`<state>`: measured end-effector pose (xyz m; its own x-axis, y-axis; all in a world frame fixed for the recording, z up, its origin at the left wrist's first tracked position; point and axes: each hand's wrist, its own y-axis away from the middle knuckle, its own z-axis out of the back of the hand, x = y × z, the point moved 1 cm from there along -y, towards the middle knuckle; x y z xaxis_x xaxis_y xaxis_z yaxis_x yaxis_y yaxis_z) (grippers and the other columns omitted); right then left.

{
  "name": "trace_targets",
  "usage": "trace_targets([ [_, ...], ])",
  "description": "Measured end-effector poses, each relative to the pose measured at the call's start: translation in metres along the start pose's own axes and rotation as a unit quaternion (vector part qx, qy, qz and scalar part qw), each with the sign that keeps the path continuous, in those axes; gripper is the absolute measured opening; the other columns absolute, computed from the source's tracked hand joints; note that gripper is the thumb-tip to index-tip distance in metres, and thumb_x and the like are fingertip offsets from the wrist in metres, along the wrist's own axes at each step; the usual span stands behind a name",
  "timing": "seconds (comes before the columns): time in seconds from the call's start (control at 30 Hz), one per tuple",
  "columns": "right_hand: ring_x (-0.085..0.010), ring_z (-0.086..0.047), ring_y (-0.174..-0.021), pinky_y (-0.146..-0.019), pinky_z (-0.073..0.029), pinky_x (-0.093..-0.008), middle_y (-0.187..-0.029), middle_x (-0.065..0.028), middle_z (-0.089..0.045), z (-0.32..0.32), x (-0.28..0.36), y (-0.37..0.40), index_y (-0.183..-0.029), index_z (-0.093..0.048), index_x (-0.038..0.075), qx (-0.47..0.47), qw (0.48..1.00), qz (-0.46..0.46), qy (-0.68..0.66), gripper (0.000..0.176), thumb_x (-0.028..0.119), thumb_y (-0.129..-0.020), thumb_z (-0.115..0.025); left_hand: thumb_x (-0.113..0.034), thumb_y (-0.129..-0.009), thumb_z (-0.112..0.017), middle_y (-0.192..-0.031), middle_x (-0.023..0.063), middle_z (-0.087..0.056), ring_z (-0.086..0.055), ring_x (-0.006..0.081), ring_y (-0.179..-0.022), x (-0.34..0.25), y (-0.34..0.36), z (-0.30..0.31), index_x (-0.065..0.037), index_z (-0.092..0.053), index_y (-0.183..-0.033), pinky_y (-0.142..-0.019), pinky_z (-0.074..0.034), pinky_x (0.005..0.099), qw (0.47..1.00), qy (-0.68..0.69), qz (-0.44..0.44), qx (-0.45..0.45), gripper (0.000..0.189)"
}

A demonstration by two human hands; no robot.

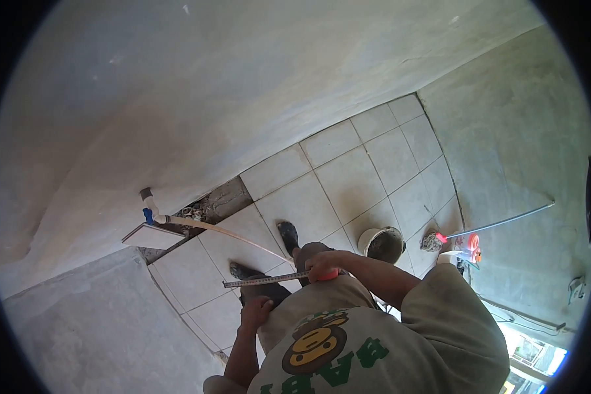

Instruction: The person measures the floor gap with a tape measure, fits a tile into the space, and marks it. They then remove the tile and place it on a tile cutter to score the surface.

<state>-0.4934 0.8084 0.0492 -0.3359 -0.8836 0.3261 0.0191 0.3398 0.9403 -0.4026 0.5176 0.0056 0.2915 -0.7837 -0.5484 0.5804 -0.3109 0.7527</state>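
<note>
My right hand [322,264] grips a red tape measure [328,274] in front of my body. Its metal blade [262,280] sticks out to the left above my legs, the free end over the floor tiles. Lower on the left, my left hand [257,310] rests against the front of my clothes with its fingers curled; whatever it may hold is hidden. Both of my feet, in dark shoes, stand on pale floor tiles [299,203].
A loose tile [152,238] leans beside a wall pipe with a blue valve [148,215]. From there a hose [233,235] runs towards my legs. An untiled strip [228,199] borders the wall. To the right are a bucket [363,241] and a mop [432,241].
</note>
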Motion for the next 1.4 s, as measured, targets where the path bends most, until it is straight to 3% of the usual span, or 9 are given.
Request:
trace_targets([
  [0.03, -0.0282, -0.057, -0.105, -0.086, -0.045, -0.0407, -0.109, -0.0123, -0.061, -0.001, 0.0, -0.005, -0.114, -0.059, 0.014, 0.007, 0.999, -0.016, -0.029, 0.052, 0.037, -0.069, -0.064, -0.035, -0.084, -0.055, -0.098, 0.0167, -0.067, -0.062, 0.0349, -0.096, -0.003, -0.006, 0.0, -0.011, -0.068, -0.1, -0.082, -0.048, 0.0447, 0.994, -0.036, -0.099, -0.025, 0.032],
  [0.43, -0.0233, -0.057, -0.102, -0.084, -0.045, -0.0363, -0.106, -0.0103, -0.062, -0.055, 0.015, 0.038, -0.113, -0.058, 0.01, 0.061, 0.989, 0.129, -0.044, 0.049, 0.035, -0.072, -0.065, -0.032, -0.087, -0.049, -0.099, 0.0167, -0.067, -0.062, 0.0328, -0.099, 0.004, 0.04, 0.01, -0.011, -0.067, -0.102, -0.084, -0.048, 0.0427, 0.971, -0.063, -0.156, 0.172, 0.031],
  [0.5, -0.0196, -0.057, -0.099, -0.083, -0.044, -0.0338, -0.103, -0.0068, -0.062, -0.064, 0.01, 0.031, -0.113, -0.058, 0.01, 0.127, 0.97, 0.174, -0.109, 0.045, 0.032, -0.074, -0.065, -0.035, -0.088, -0.048, -0.103, 0.017, -0.066, -0.061, 0.0322, -0.101, -0.009, 0.038, 0.028, -0.01, -0.067, -0.103, -0.087, -0.047, 0.0409, 0.956, -0.004, 0.013, 0.292, 0.034],
  [0.63, -0.0178, -0.057, -0.096, -0.083, -0.044, -0.0317, -0.101, -0.0049, -0.061, -0.037, -0.01, -0.046, -0.113, -0.059, 0.01, 0.171, 0.962, 0.143, -0.156, 0.043, 0.03, -0.075, -0.065, -0.038, -0.088, -0.048, -0.107, 0.0173, -0.065, -0.061, 0.0326, -0.103, 0.099, -0.02, -0.066, -0.01, -0.067, -0.104, -0.089, -0.046, 0.0394, 0.958, 0.101, -0.064, 0.262, 0.038],
  [0.8, -0.0206, -0.058, -0.095, -0.082, -0.045, -0.032, -0.098, -0.0069, -0.063, 0.068, -0.066, -0.13, -0.111, -0.061, 0.01, -0.109, 0.97, 0.169, -0.133, 0.045, 0.031, -0.07, -0.066, -0.034, -0.089, -0.049, -0.103, 0.0154, -0.067, -0.065, 0.0298, -0.094, 0.115, -0.135, -0.082, -0.006, -0.066, -0.107, -0.083, -0.049, 0.0385, 0.899, -0.001, -0.091, 0.427, 0.038],
  [0.83, -0.0254, -0.058, -0.096, -0.082, -0.046, -0.0349, -0.1, -0.0097, -0.063, 0.092, -0.084, -0.146, -0.111, -0.06, 0.011, -0.153, 0.973, 0.139, -0.099, 0.047, 0.034, -0.07, -0.064, -0.029, -0.088, -0.051, -0.099, 0.0123, -0.068, -0.066, 0.0237, -0.088, 0.167, -0.177, -0.104, -0.003, -0.066, -0.106, -0.078, -0.051, 0.0346, 0.856, 0.147, -0.094, 0.486, 0.034],
  [1.03, -0.0271, -0.06, -0.09, -0.073, -0.047, -0.039, -0.096, -0.0115, -0.063, 0.198, -0.189, -0.271, -0.106, -0.062, 0.009, -0.271, 0.958, -0.098, 0.002, 0.045, 0.033, -0.068, -0.065, -0.026, -0.085, -0.055, -0.069, 0.0036, -0.063, -0.061, 0.0127, -0.062, 0.236, -0.371, -0.047, -0.003, -0.065, -0.081, -0.055, -0.05, 0.0266, 0.945, 0.219, 0.197, 0.145, 0.025],
  [1.23, -0.0264, -0.06, -0.087, -0.072, -0.047, -0.0392, -0.094, -0.0109, -0.063, 0.248, -0.168, -0.396, -0.103, -0.06, 0.01, -0.28, 0.955, 0.017, 0.095, 0.041, 0.03, -0.067, -0.064, -0.032, -0.083, -0.061, -0.069, 0.0014, -0.057, -0.053, 0.0123, -0.055, 0.361, -0.454, -0.008, -0.012, -0.06, -0.088, -0.048, -0.043, 0.0285, 0.911, 0.349, 0.111, -0.191, 0.021],
  [1.4, -0.0285, -0.06, -0.087, -0.074, -0.047, -0.0419, -0.093, -0.0116, -0.063, 0.264, -0.117, -0.472, -0.102, -0.06, 0.009, -0.249, 0.936, 0.099, 0.228, 0.041, 0.029, -0.067, -0.062, -0.038, -0.088, -0.059, -0.09, 0.0031, -0.059, -0.058, 0.0138, -0.077, 0.32, -0.479, 0.016, -0.007, -0.056, -0.116, -0.062, -0.047, 0.0286, 0.875, 0.38, 0.094, -0.285, 0.042],
])
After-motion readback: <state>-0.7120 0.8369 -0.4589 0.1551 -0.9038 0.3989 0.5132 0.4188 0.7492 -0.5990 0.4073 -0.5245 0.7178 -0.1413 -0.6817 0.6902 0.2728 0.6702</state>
